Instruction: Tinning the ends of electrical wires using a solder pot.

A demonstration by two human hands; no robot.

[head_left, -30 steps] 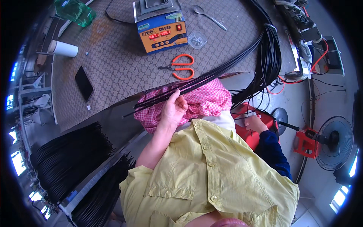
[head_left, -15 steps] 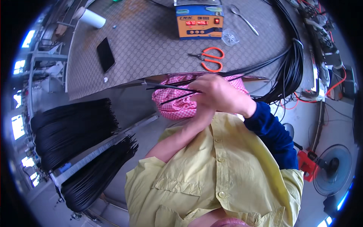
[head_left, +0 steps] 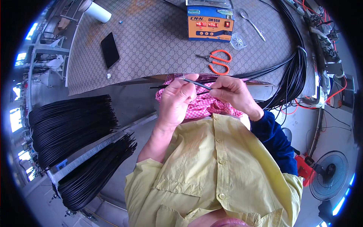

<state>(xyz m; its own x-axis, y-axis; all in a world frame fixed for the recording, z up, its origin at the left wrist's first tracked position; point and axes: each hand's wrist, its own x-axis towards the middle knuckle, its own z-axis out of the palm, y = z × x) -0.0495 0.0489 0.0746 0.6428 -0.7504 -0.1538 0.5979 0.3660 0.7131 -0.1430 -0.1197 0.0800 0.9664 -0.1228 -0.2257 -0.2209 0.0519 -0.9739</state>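
Patterned tabletop (head_left: 151, 49) beyond a black cable (head_left: 200, 85), aslant between left hand (head_left: 174, 102) and right hand (head_left: 236, 94), each grip closed on it.

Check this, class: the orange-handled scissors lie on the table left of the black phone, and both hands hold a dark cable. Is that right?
No: the head view shows the orange-handled scissors to the right of the black phone. They are on the table, and left hand and right hand hold a dark cable.
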